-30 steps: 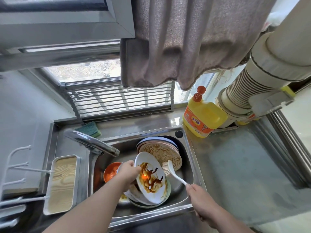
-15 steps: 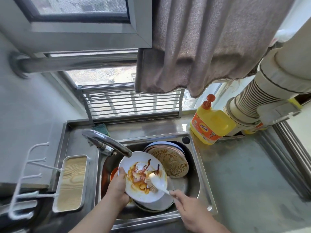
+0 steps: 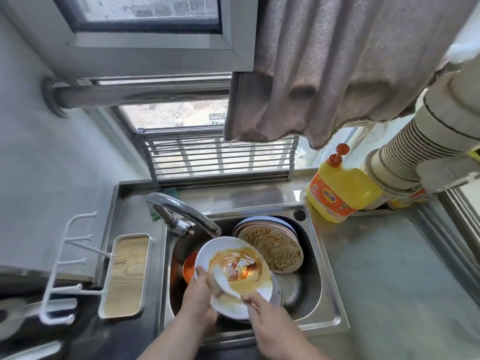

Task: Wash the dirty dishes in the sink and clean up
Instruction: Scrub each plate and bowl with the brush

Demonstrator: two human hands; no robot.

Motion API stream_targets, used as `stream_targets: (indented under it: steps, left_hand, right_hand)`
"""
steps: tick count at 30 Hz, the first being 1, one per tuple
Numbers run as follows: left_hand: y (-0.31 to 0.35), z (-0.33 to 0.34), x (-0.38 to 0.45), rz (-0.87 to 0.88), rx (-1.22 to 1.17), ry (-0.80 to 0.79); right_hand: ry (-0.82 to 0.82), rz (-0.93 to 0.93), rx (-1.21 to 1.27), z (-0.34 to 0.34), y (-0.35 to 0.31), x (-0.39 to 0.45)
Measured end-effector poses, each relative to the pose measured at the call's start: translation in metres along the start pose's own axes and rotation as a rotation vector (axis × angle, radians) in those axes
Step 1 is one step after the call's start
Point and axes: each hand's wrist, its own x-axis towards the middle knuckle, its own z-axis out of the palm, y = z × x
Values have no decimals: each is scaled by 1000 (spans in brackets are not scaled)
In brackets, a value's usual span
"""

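A white plate (image 3: 228, 253) smeared with orange-brown sauce is held over the steel sink (image 3: 327, 289), just under the faucet spout (image 3: 187, 211). My left hand (image 3: 198, 294) grips the plate's lower left rim. My right hand (image 3: 270, 323) holds a white dish brush (image 3: 228, 280), which shows blurred across the plate's face. More plates lie beneath the held one. A stack of dirty brown-stained plates (image 3: 272, 250) leans at the sink's back right. An orange bowl (image 3: 189, 266) peeks out at the left.
A yellow detergent bottle (image 3: 340, 193) stands on the counter at the sink's back right corner. A green sponge (image 3: 171, 192) lies behind the faucet. A wood-patterned tray (image 3: 127, 274) and a white rack (image 3: 65, 261) sit to the left. A grey cloth (image 3: 324, 74) hangs overhead.
The brush has swept down and left over the plate, smearing the sauce into a broad streak. The plate now sits closer under the spout, and my view has tilted upward.
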Motion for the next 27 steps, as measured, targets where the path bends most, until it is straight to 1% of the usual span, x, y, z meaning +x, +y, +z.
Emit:
stream_targets:
  steps: [1, 4, 5, 7, 8, 10, 12, 14, 15, 18, 21, 22, 24, 25, 27]
  left_hand:
    - [-5, 0, -3, -16, 9, 0]
    - [-1, -4, 0, -18, -14, 10]
    - [4, -8, 3, 0, -18, 3]
    - [12, -13, 5, 48, -53, -19]
    - [12, -13, 6, 61, -62, -26]
    - [5, -10, 5, 28, -52, -29]
    - [-2, -7, 2, 19, -42, -34]
    - [1, -6, 0, 50, -44, -34]
    - [6, -8, 2, 76, -34, -47]
    - [16, -12, 8, 146, -21, -70]
    - [8, -10, 6, 131, 36, -54]
    - [5, -10, 4, 117, 34, -60]
    - [7, -10, -1, 103, 15, -73]
    - [10, -12, 0, 121, 8, -74]
    - [20, -14, 8, 157, -9, -67]
  right_hand:
    - [25, -9, -2, 0, -3, 14]
    - [136, 95, 13, -29, 14, 31]
    - [129, 108, 15, -31, 24, 24]
    - [72, 108, 18, -16, 23, -2]
    - [40, 84, 28, -6, 14, -13]
    - [-11, 24, 31, 5, -11, -15]
    - [45, -1, 19, -4, -14, 7]
    - [142, 64, 21, -29, 1, 18]
    - [150, 94, 8, -35, 13, 15]
    - [54, 96, -47, -11, 18, -21]
    - [54, 2, -22, 11, -6, -16]
    - [73, 2, -4, 6, -6, -1]
    - [152, 69, 20, -19, 4, 19]
    - [158, 106, 16, -27, 14, 19]
    - [95, 112, 14, -19, 22, -2]
